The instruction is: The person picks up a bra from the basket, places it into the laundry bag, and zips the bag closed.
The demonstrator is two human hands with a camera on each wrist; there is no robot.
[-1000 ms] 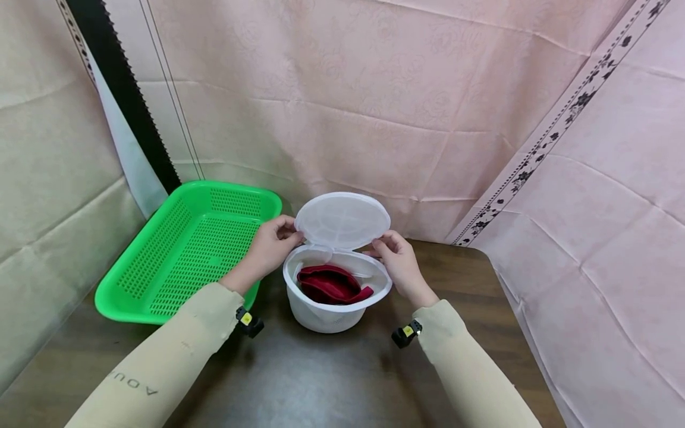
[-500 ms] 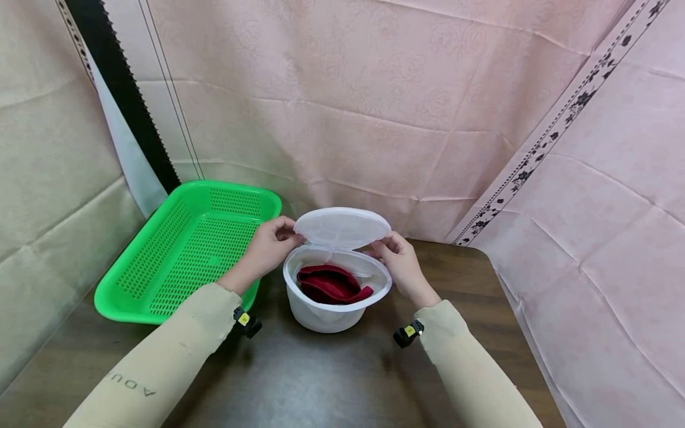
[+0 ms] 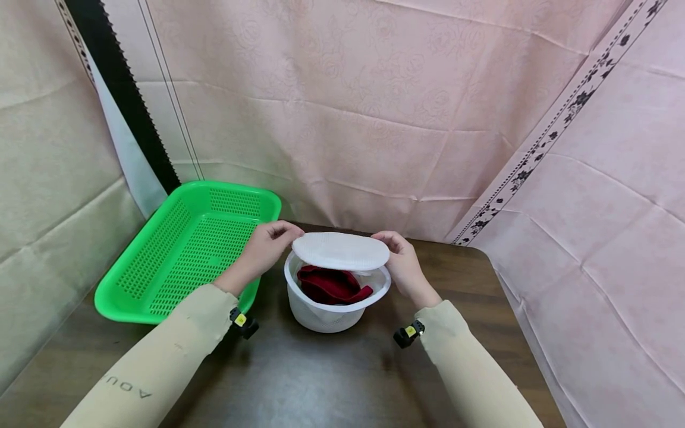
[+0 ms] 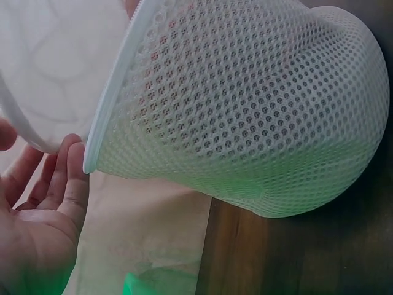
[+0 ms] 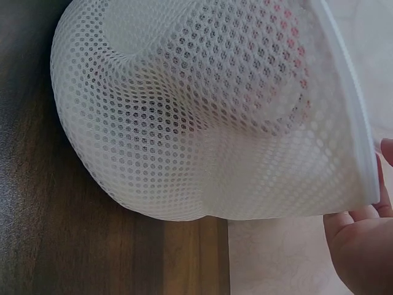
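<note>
A white mesh laundry bag [image 3: 324,318] with a zipped rim stands upright on the table. Inside it lies a dark red cloth item [image 3: 334,286], partly hidden by the bag's round lid [image 3: 341,251], which tilts over the back half of the opening. My left hand [image 3: 269,244] pinches the lid's left edge, thumb and fingers on either side of it in the left wrist view. At the opposite edge my right hand [image 3: 401,257] holds the lid between thumb and fingers. The bag's mesh wall [image 4: 245,104] fills much of the left wrist view; red shows faintly through it.
A green plastic basket [image 3: 182,285] with perforated sides sits left of the bag, close to my left forearm. The dark wooden table [image 3: 321,386] reaches back to pale fabric curtains [image 3: 374,137] behind and on both sides.
Both hands have brought the lid forward and down, from standing raised at the back to lying low over the rear of the opening. The bag and basket stay in place.
</note>
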